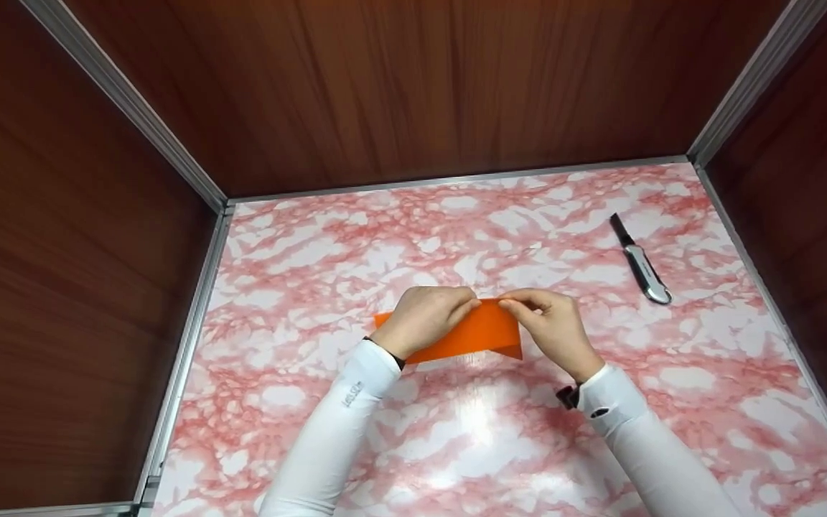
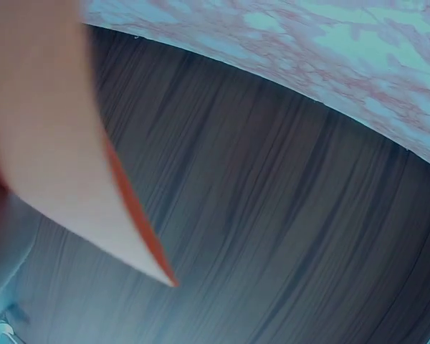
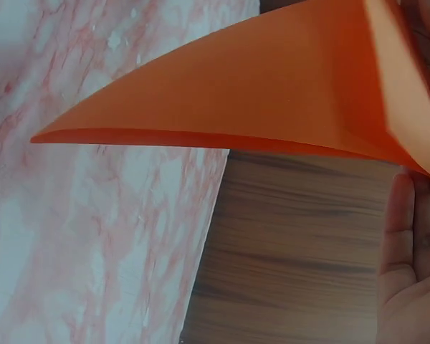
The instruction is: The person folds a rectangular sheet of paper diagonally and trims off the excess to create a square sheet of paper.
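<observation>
Orange folded paper sheet point(image 1: 485, 329) held up over pink-marbled tabletop point(image 1: 298, 287), btwn both hands. L hand point(image 1: 426, 314) pinches top edge nr middle; R hand point(image 1: 555, 327) grips same edge w/ thumb + fingertip nr R corner. Utility knife point(image 1: 645, 271) lies apart, back R, black blade out.

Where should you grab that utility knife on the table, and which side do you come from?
Best by the middle of its silver-and-black handle, probably coming from the near side with the right hand, once that lets go of the orange sheet. The handle is the thicker, nearer end, while the narrow dark blade points away, so stay off it.
</observation>
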`<state>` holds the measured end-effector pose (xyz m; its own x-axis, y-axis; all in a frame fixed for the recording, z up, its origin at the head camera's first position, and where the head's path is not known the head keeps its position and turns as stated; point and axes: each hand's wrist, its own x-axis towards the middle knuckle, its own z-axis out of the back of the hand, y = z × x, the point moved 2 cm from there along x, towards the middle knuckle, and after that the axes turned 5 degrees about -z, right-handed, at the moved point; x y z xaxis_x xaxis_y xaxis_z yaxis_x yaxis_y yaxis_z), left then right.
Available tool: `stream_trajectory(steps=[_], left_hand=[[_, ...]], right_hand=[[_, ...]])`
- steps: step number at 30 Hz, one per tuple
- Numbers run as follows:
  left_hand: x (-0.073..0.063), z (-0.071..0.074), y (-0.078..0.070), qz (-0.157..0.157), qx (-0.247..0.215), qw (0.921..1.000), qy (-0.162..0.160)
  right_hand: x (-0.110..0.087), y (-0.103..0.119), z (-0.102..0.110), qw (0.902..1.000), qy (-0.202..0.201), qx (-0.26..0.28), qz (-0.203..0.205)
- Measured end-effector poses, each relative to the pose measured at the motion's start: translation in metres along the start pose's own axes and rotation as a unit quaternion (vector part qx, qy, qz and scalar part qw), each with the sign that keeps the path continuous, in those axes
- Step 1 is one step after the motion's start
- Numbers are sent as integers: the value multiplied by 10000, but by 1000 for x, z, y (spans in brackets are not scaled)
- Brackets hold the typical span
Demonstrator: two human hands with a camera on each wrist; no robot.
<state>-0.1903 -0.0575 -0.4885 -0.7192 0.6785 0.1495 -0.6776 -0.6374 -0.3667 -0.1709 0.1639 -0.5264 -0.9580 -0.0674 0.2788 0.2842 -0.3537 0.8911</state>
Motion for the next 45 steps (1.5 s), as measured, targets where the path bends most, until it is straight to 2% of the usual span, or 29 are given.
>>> stream_trajectory(steps=[7, 14, 22, 30, 45], left_hand=[[-4, 1, 5, 111, 44, 9999, -37], [-7, 3, 8, 56, 10, 10000, -81], [-11, 4, 12, 66, 41, 9999, -64], [-16, 10, 15, 148, 146, 9998, -41], [-24, 14, 25, 148, -71, 9999, -30]], right_hand=[[0, 0, 5, 9997, -178, 43, -137], [-2, 0, 8, 9993, -221, 33, -315], [-1, -4, 12, 9995, -207, -42, -220], [-2, -5, 17, 9987, -362, 11, -361], [-2, -8, 25, 9984, -403, 30, -407]])
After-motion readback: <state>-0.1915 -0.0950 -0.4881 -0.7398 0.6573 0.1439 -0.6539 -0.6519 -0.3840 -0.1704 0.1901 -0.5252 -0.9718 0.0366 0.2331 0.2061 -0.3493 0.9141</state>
